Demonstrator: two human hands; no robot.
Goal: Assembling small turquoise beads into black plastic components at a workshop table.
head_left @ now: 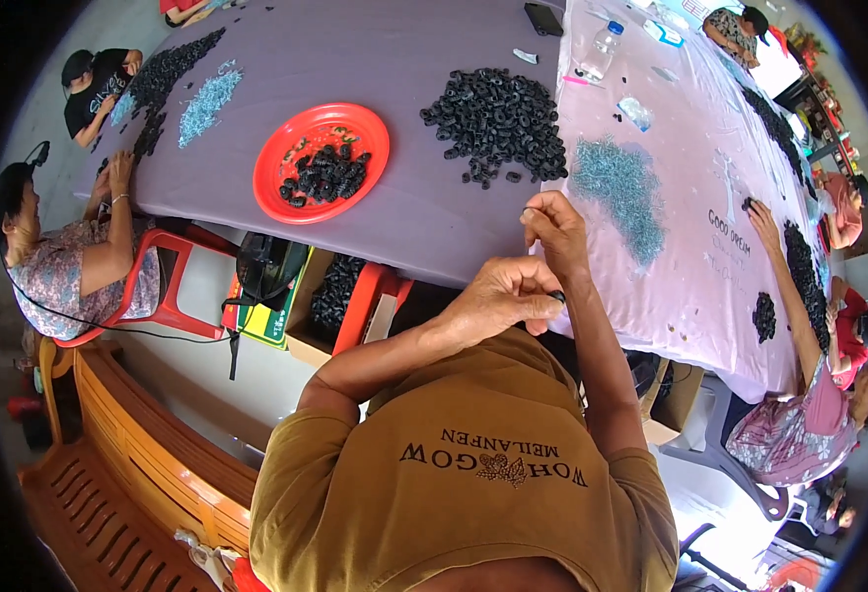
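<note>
My left hand (501,298) is closed, pinching a small black ring (557,296) at its fingertips by the table's near edge. Just above it, my right hand (555,231) is closed on what looks like a thin metal clip, too small to make out. Beyond the hands, a heap of black rings (498,123) lies on the purple tablecloth (404,59). A pile of small silvery-blue metal pieces (619,189) is spread to its right. To the left sits a red plate (268,168) holding more black rings.
Other people sit at the left (59,257) and right (799,414) sides with their own piles. A plastic bottle (604,49) and a phone (542,18) lie far back. Under the table are a red stool (173,281) and a box of rings (335,296); a wooden bench (108,444) stands at left.
</note>
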